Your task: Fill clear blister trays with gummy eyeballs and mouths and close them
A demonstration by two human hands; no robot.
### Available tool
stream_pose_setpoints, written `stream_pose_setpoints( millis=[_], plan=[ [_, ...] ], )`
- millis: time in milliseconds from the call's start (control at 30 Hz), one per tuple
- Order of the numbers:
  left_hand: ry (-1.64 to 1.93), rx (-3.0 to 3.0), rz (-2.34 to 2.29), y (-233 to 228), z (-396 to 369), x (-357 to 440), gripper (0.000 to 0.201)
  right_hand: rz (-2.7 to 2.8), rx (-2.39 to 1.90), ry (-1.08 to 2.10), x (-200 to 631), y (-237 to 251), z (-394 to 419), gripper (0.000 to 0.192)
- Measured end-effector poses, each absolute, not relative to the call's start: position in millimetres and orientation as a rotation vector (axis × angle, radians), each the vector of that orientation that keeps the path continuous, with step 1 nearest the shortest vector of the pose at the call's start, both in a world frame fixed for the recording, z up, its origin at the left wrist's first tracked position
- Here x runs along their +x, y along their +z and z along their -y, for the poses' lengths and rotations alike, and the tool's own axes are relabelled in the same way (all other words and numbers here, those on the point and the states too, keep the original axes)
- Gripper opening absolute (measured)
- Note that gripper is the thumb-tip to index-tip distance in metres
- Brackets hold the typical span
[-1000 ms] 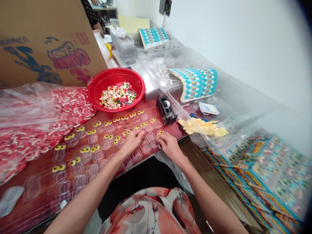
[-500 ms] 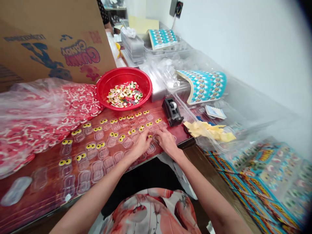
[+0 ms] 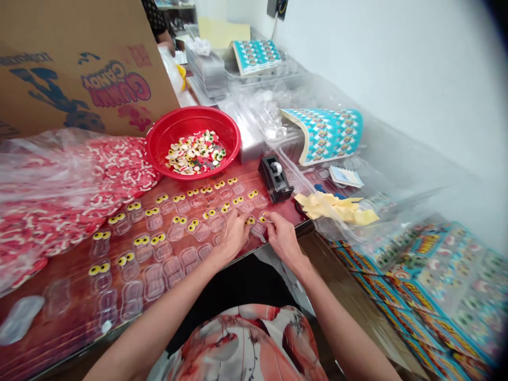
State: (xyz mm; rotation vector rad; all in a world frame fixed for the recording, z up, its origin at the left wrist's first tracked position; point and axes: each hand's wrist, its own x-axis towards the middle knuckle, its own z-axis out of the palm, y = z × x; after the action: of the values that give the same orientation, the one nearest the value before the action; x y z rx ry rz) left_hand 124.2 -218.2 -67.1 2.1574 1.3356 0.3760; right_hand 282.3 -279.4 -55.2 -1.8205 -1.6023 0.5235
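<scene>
Several rows of clear plastic, waisted trays (image 3: pixel 154 282) lie on the glossy red-brown counter (image 3: pixel 75 323), long axes mostly running front to back, some slanting; many carry round yellow-and-black candy eyes (image 3: pixel 142 240) at their far ends. Between the hands, one tray slants near the front edge. The left hand (image 3: pixel 237 233) and right hand (image 3: pixel 283 235) have bent fingers, close together beside candy eyes; whether either pinches one, I cannot tell.
</scene>
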Motion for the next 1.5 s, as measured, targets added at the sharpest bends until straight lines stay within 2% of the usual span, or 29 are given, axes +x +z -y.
stream_pose_setpoints(
  millis=[167,433,567,700,833,933,1067,1267,1433,1500],
  plan=[
    [0.432,2.123,-1.391,-59.5,218.5,123.3,0.024,1.796,-2.016,0.501,268.7,-46.3,279.6,0.028],
    [0.322,2.123,-1.48,-55.9,218.9,128.6,0.029,2.035,-2.219,0.426,248.8,-45.7,267.9,0.033],
    [0.422,2.017,-1.415,-53.3,215.6,123.8,0.022,1.893,-2.104,0.481,251.9,-50.9,269.5,0.033],
    [0.587,1.56,-1.35,-44.7,209.1,95.8,0.019,1.666,-1.855,0.609,259.4,-54.3,275.7,0.026],
    [0.62,1.113,-1.213,-34.1,213.2,56.9,0.027,1.616,-1.698,0.824,255.5,-52.7,283.5,0.038],
    [0.631,1.035,-1.161,-30.2,223.1,40.9,0.023,1.653,-1.681,0.912,243.5,-48.9,285.1,0.037],
    [0.623,1.022,-1.114,-35.0,232.5,39.8,0.025,1.854,-1.692,0.731,228.1,-47.1,276.9,0.024],
    [0.632,1.207,-1.247,-55.7,231.8,48.5,0.019,2.066,-1.817,0.44,217.9,-55.0,260.8,0.03],
    [0.622,1.398,-1.358,-65.2,232.3,56.7,0.035,2.181,-1.909,0.27,214.5,-65.7,256.9,0.028],
    [0.63,1.561,-1.374,-65.3,232.1,59.6,0.034,2.203,-1.884,0.16,214.1,-71.0,257.2,0.025]
  ],
)
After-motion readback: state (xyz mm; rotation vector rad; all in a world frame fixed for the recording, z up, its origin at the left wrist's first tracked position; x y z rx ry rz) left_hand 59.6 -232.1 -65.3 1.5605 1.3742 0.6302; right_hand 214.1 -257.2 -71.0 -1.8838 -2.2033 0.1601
